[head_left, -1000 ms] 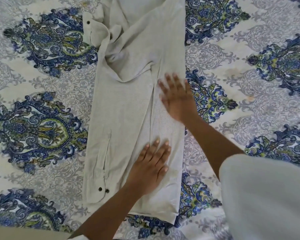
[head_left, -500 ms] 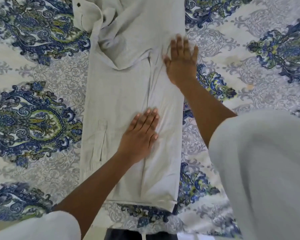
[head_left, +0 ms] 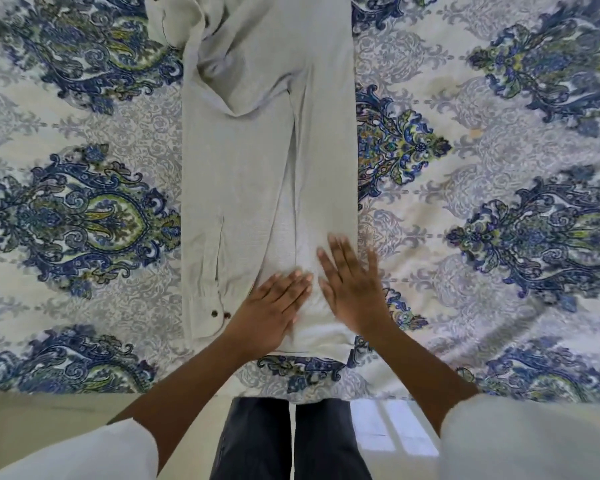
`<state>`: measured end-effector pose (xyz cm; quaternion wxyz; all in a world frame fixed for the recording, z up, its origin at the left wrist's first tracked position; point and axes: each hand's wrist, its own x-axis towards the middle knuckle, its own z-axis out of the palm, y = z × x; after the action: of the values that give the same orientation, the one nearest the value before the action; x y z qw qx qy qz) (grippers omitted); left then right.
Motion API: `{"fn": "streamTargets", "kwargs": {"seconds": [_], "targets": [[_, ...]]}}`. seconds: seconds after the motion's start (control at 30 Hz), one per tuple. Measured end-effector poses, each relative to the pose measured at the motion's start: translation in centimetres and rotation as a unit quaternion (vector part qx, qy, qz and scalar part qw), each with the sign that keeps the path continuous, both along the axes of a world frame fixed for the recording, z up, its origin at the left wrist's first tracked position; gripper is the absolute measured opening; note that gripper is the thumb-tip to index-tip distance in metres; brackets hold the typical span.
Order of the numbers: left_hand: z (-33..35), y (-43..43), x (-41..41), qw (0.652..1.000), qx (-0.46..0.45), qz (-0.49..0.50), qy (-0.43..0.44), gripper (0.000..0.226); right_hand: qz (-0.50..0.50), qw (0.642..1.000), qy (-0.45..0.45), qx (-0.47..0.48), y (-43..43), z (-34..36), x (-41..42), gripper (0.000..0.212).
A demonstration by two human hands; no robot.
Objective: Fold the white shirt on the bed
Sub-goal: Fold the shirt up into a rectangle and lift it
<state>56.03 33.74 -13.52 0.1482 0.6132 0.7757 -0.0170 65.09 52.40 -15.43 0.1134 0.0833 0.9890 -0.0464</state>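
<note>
The white shirt [head_left: 253,174] lies on the bed as a long narrow strip, its sides folded inward and its hem toward me. A buttoned cuff [head_left: 210,306] rests at the strip's lower left, and bunched sleeve fabric sits at the far end. My left hand [head_left: 269,313] lies flat on the shirt near the hem, fingers together. My right hand [head_left: 352,284] lies flat beside it on the shirt's right edge, blurred by motion. Neither hand grips the cloth.
The bedspread [head_left: 499,188] is white with blue and green paisley medallions and spreads wide on both sides of the shirt. The bed's near edge [head_left: 84,393] runs across the bottom, with my dark trousers [head_left: 291,441] and pale floor below it.
My right hand slid from the shirt's upper right edge down to the hem, next to my left hand. My left hand also moved down toward the hem. The view pulled back.
</note>
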Motion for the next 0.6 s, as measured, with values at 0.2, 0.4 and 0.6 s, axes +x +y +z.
{"fn": "streamTargets", "kwargs": {"seconds": [0.2, 0.4, 0.6], "targets": [[3.3, 1.6, -4.1, 0.998, 0.067, 0.013, -0.001, 0.040, -0.018, 0.999, 0.013, -0.047, -0.1, 3.6, -0.7, 0.048], [6.6, 6.0, -15.2, 0.935, 0.221, 0.277, -0.009, 0.034, -0.100, 0.964, 0.115, -0.218, 0.7, 7.0, -13.0, 0.035], [8.9, 10.6, -26.5, 0.813, 0.190, 0.549, -0.030, 0.055, -0.247, 0.882, 0.104, -0.387, 1.9, 8.6, -22.9, 0.027]]}}
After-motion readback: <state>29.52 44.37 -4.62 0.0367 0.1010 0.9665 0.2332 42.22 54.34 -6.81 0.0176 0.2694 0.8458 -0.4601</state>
